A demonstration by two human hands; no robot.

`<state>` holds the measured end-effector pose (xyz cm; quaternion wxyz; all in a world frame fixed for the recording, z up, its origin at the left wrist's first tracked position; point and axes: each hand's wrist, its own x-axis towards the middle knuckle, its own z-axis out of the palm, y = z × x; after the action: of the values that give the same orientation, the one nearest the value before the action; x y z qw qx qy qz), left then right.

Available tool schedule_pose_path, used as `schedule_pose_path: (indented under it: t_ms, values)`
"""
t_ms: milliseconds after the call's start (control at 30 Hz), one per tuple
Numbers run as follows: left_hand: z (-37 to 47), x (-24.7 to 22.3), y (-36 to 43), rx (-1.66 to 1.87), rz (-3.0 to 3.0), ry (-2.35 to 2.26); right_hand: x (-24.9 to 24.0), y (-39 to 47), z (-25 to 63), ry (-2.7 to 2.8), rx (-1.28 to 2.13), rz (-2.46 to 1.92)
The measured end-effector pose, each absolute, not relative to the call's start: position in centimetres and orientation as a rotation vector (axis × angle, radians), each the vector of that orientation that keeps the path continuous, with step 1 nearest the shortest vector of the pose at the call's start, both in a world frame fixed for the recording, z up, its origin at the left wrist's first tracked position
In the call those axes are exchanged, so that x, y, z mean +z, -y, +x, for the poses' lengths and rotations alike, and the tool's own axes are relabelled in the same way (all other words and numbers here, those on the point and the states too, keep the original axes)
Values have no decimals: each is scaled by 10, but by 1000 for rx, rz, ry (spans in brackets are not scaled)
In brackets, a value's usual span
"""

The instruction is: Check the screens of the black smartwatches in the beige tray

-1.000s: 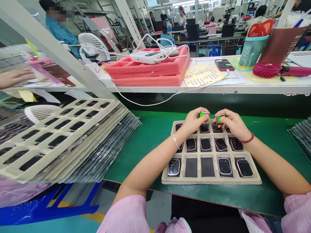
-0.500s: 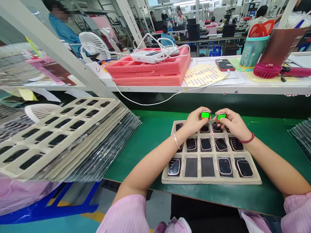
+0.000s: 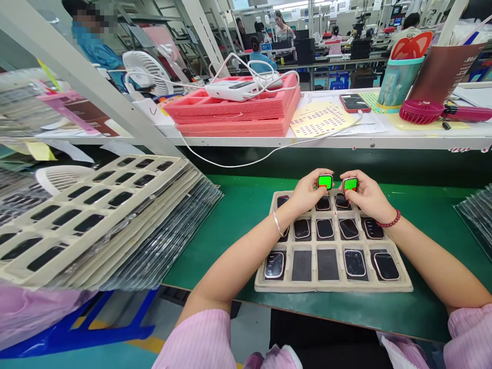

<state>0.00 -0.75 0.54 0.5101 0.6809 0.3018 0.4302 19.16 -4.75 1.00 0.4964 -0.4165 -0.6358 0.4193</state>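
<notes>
My left hand (image 3: 310, 187) holds a watch (image 3: 325, 182) with a lit screen, mostly green with a red patch. A second watch (image 3: 350, 185), also lit green, is held upright in my right hand (image 3: 363, 192). Both hands are above the back row of a beige tray (image 3: 334, 285) on the green table. Dark-screened watches lie in many of its compartments, such as one watch (image 3: 354, 263) in the front row. Two front-row compartments (image 3: 302, 265) hold no watch. My wrists and fingers hide part of the back row and the left side.
Stacked trays (image 3: 92, 195) lean at the left. More clear trays (image 3: 476, 218) stand at the right edge. Across the back, a white shelf (image 3: 330, 141) carries pink foam (image 3: 230, 128), a phone (image 3: 355, 103), a cup and a pink fan (image 3: 421, 111). A white cable hangs below its edge.
The red patch on each lit screen has become smaller or shifted, with more green showing. My hands stay nearly in place, while the whole view has shifted slightly.
</notes>
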Motion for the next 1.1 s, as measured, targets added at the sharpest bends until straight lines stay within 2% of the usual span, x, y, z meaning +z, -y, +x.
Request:
schedule_pose_path:
  t_ms: [933, 1100]
  values:
    - [0, 2, 2, 1024, 1579, -720, 6, 45, 191, 1522, 1061, -1037]
    - [-2, 5, 2, 1050, 1681, -828, 6, 47, 189, 1535, 1050, -1009]
